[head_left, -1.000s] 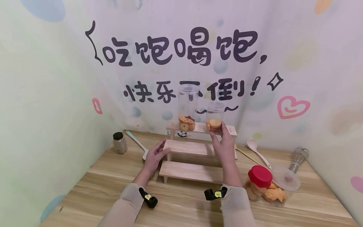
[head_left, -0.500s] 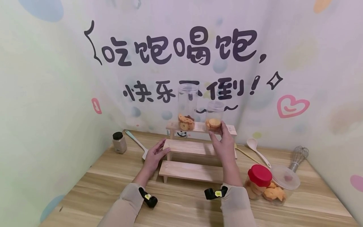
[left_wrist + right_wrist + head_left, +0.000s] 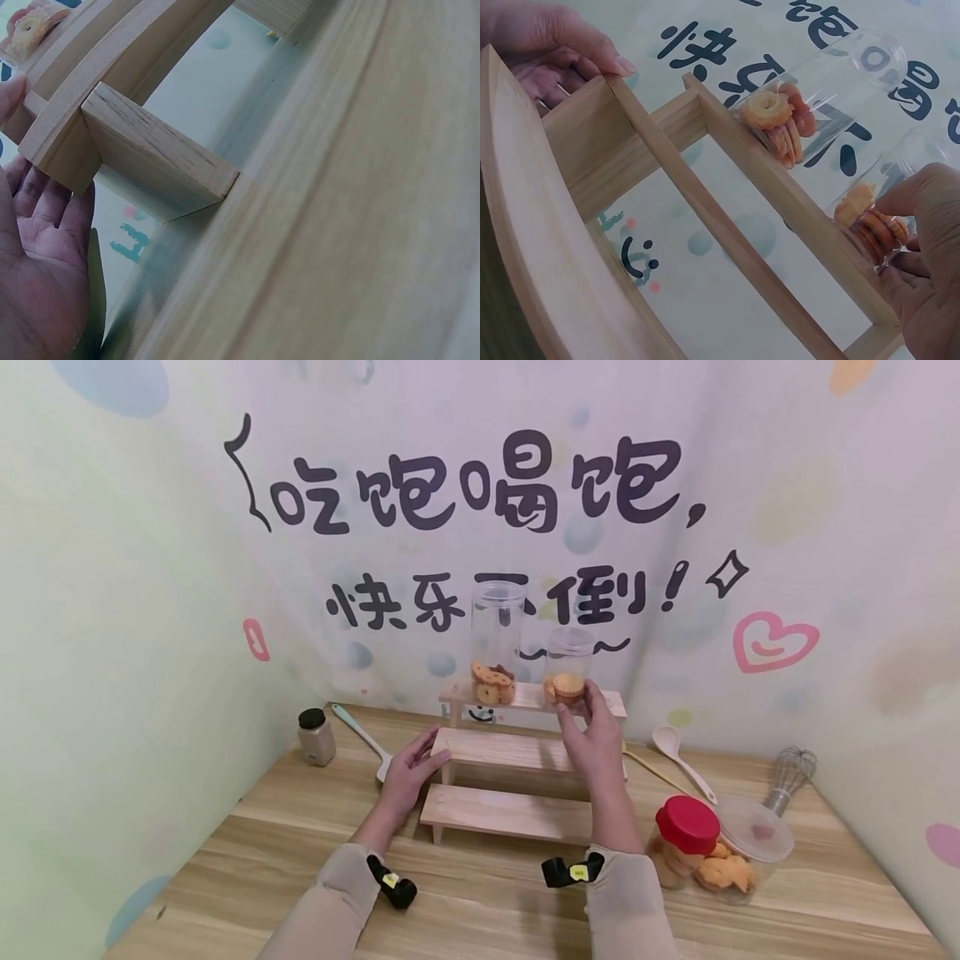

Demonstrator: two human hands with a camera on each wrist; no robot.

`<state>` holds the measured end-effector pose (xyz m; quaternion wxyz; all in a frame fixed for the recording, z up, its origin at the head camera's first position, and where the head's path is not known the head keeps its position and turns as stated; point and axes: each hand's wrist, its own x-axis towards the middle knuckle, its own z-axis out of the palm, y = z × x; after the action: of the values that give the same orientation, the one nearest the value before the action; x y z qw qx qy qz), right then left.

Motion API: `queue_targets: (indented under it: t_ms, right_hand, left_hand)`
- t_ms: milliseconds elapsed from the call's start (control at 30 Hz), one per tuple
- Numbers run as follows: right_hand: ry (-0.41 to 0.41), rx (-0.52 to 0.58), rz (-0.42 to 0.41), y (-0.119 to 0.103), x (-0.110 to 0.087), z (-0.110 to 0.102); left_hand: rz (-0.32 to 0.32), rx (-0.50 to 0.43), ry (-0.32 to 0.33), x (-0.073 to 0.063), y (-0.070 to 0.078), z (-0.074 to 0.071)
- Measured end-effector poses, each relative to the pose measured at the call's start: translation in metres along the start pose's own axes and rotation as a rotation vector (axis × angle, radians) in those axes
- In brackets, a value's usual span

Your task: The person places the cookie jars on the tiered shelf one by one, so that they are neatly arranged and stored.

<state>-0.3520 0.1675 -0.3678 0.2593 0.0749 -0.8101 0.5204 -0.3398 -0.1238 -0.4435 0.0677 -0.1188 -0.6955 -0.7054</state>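
A three-tier wooden stand (image 3: 502, 747) stands on the table. My left hand (image 3: 405, 770) grips the left end of its middle tier, thumb on top; the left wrist view shows the fingers (image 3: 52, 199) at the far side of the board. With my right hand (image 3: 596, 739) I hold the lower part of a short clear jar (image 3: 568, 667) of round biscuits, upright on the top tier's right part. In the right wrist view thumb and fingers are around the jar's base (image 3: 874, 236). Left of it, a taller clear jar (image 3: 497, 635) with some biscuits stands upright on the same tier.
At right are a red-lidded jar (image 3: 686, 827), a clear-lidded biscuit tub (image 3: 753, 835), a whisk (image 3: 791, 777) and a pale spoon (image 3: 678, 760). A black-lidded jar (image 3: 317, 739) and a turquoise-handled utensil (image 3: 360, 731) lie left. A printed wall cloth (image 3: 420, 410) hangs behind.
My right hand has shifted very slightly at the base of the short jar. The left hand, stand and jars look the same.
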Motion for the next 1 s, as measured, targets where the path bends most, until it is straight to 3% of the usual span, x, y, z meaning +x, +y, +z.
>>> queue_targets:
  t_ms: [433,733,1000]
  right_hand:
    - [0.083,-0.049,-0.083,-0.012,-0.002,-0.009]
    - [0.094,-0.098,-0.145,-0.020,-0.003,-0.015]
    - [0.023,-0.092,-0.206,-0.028,-0.004,-0.021]
  left_hand:
    - [-0.011,-0.010,-0.001,-0.001,0.000,0.002]
    - [-0.004,0.007,-0.006,0.000,0.001,0.002]
    - [-0.013,-0.030,0.017,0.012,-0.028,-0.003]
